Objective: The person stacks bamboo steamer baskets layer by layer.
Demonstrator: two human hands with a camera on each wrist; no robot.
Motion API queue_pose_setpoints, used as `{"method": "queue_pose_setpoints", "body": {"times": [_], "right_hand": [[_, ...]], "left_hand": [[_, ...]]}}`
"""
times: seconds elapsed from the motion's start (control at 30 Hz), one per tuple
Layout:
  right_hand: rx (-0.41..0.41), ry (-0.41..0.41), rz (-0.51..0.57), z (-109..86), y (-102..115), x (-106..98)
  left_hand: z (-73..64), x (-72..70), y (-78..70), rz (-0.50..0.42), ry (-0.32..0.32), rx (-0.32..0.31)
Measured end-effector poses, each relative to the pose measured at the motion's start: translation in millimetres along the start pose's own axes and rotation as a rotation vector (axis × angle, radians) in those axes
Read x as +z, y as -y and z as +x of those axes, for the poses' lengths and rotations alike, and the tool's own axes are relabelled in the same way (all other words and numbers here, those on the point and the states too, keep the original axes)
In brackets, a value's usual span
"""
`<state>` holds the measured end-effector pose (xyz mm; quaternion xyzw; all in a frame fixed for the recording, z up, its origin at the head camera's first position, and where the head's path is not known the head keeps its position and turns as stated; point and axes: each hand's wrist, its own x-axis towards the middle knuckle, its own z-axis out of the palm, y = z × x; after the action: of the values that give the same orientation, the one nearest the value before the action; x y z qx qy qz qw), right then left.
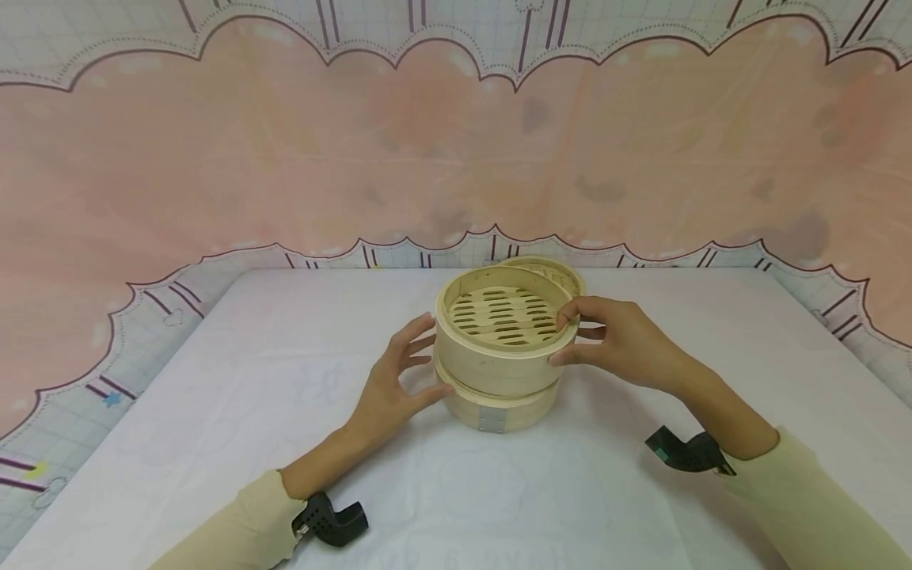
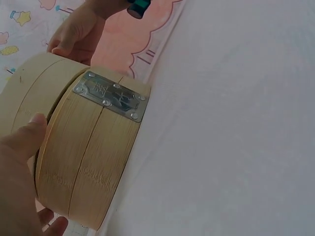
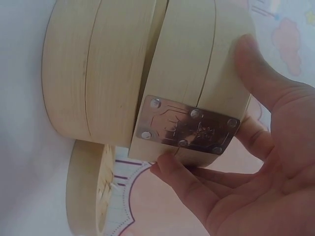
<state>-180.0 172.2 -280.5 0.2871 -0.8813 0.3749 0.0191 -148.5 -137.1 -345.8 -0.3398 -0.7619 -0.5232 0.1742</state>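
Observation:
A round bamboo steamer basket point(image 1: 495, 372) with a slatted floor sits on top of a lower basket point(image 1: 466, 405), slightly askew, with a narrow dark gap between them in the right wrist view. My right hand point(image 1: 627, 340) pinches the upper basket's right rim, a finger over the inside and the thumb outside. Beside the left wall is my left hand point(image 1: 392, 376), fingers spread and its thumb at the seam between the tiers. A metal plate point(image 2: 110, 96) is riveted on the lower basket; another metal plate point(image 3: 187, 125) shows on the upper one.
Behind the stack lies a round bamboo piece with a woven inside point(image 1: 549, 273), partly hidden. A white cloth point(image 1: 321, 324) covers the table, and a patterned curtain point(image 1: 427, 142) hangs past its far edge. Black wrist cameras point(image 1: 331, 518) sit on both wrists.

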Motion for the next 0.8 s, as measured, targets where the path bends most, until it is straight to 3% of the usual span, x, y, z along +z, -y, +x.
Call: {"method": "queue_pose_setpoints", "body": {"times": [0.17, 0.47, 0.7, 0.8], "right_hand": [[-0.005, -0.002, -0.02, 0.3, -0.8, 0.2], [-0.04, 0.008, -0.062, 0.6, 0.2, 2.6], [-0.043, 0.014, -0.082, 0.2, 2.6, 3.0], [-0.053, 0.03, -0.08, 0.3, 1.9, 1.6]], "left_hand": [[-0.5, 2.2, -4.0, 0.002, 0.019, -0.036], [2.1, 5.1, -4.4, 0.018, -0.002, 0.008], [-3.4, 8.5, 29.4, 0.033, -0.003, 0.01], [-2.6, 8.1, 21.7, 0.035, -0.008, 0.004]]}}
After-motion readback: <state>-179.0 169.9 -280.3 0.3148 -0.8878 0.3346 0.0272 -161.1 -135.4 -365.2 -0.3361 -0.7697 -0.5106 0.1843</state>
